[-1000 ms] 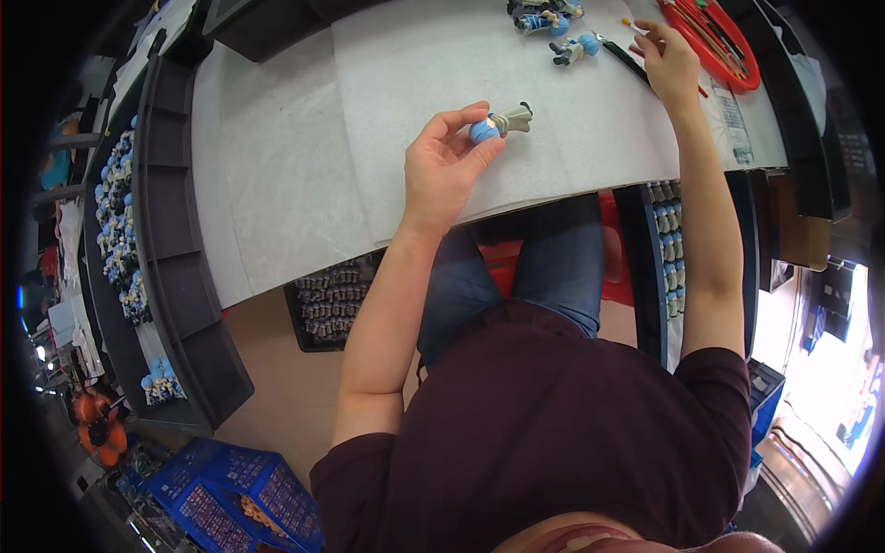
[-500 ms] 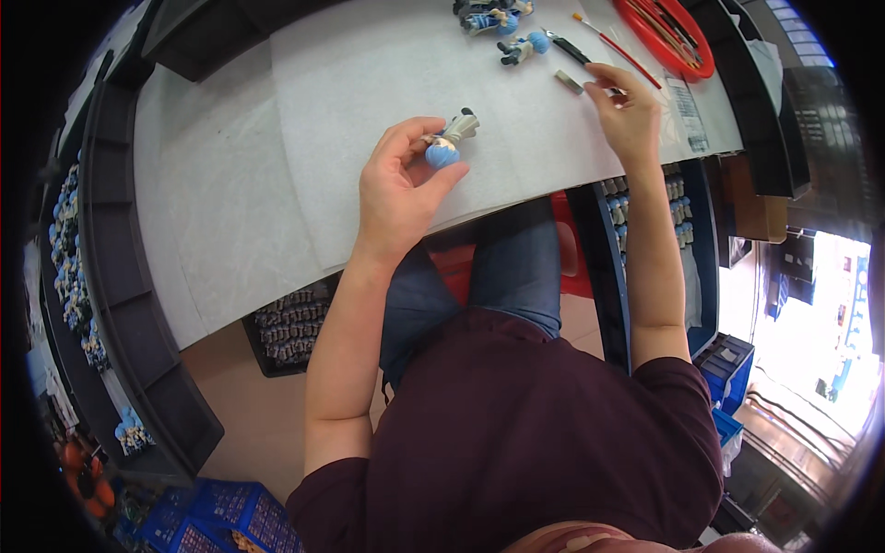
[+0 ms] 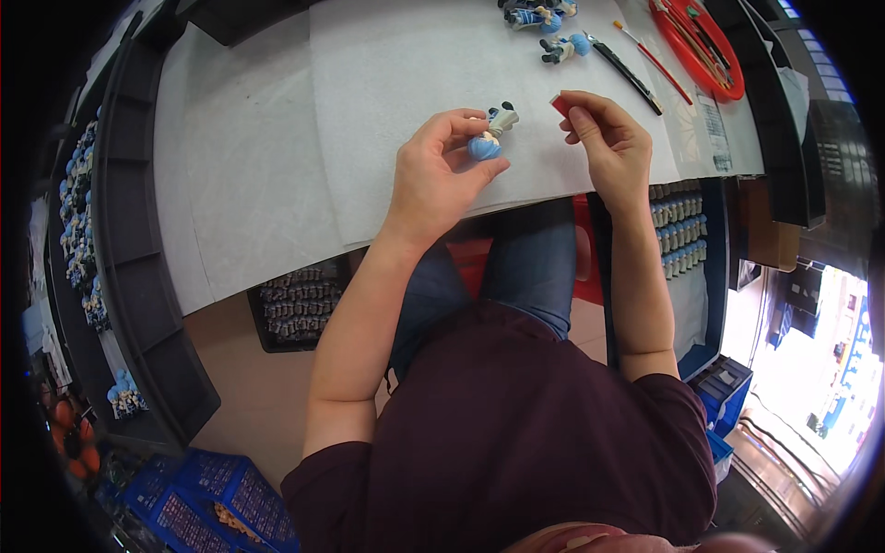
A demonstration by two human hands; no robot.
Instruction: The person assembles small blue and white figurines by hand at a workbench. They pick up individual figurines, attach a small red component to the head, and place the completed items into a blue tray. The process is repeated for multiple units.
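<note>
"Right hand (image 3: 613,147) has come nearer the left hand (image 3: 442,166) since the earlier frame, and is now up off the tabletop."

"What does each hold?"

"The right pinches one small red-and-pale piece (image 3: 560,104) between thumb and fingers, right of upper centre. The left's fingers and thumb close around one blue-haired figurine (image 3: 485,147) at upper centre, its feet tilted toward the upper right."

"How many other things?"

"Toward the top edge, one lone figurine (image 3: 564,48); beside it a cluster of figurines (image 3: 544,18), cut by the frame, so I cannot count them. One black craft knife (image 3: 627,74), one red paintbrush (image 3: 656,63) and one red tray (image 3: 728,91) of tools fill the upper right."

"Edges and room?"

"The worktable (image 3: 212,184) ends just below both hands. Its white sheet (image 3: 378,69) lies open left of the figurine, and a clear gap separates the hands."
</note>
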